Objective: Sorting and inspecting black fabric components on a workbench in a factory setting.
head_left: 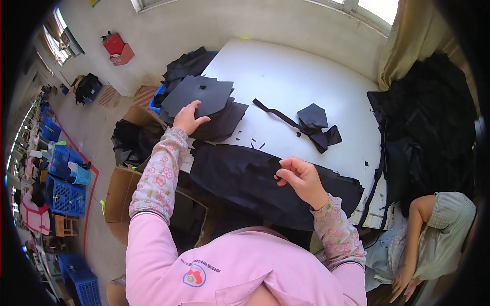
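My left hand [189,118], thumb and fingers apart, rests on the near edge of a stack of dark grey cut fabric pieces [212,94]. The top piece has many-cornered edges and a small black square on it. My right hand [302,182] is above a pile of long black fabric panels [235,171] at the table's near edge. Its fingers are curled and pinched together; what they hold, if anything, is too small to make out. Beyond it lie a black strip [278,113] and a small dark piece of fabric [313,116].
All this lies on a white table [265,66], with tiny black scraps [252,145] scattered on it. A big black fabric heap [426,127] is at the right, beside a seated person [439,239]. Cardboard boxes [118,196] and blue crates [66,196] stand on the left.
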A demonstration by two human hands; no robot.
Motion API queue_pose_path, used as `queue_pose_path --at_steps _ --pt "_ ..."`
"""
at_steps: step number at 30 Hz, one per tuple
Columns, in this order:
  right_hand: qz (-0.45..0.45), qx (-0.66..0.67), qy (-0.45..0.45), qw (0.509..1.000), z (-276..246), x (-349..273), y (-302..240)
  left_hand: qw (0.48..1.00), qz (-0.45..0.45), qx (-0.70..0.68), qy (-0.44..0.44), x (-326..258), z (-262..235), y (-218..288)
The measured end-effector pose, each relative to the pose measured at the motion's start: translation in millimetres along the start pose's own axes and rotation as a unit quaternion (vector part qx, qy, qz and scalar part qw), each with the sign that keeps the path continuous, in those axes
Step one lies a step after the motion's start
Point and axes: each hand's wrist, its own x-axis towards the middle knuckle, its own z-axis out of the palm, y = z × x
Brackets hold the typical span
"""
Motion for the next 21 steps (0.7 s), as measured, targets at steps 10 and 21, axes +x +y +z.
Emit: queue_pose_path --at_steps 10,21 --pt "-0.055 -0.079 -0.023 0.995 23.1 0.9 9.2 0.959 -0.209 0.183 -0.05 31.8 17.5 89.6" --pt "-0.147 -0.187 0.166 0.957 3.3 6.7 10.4 0.968 0.11 -0.105 0.201 -29.2 -65.1 97.8"
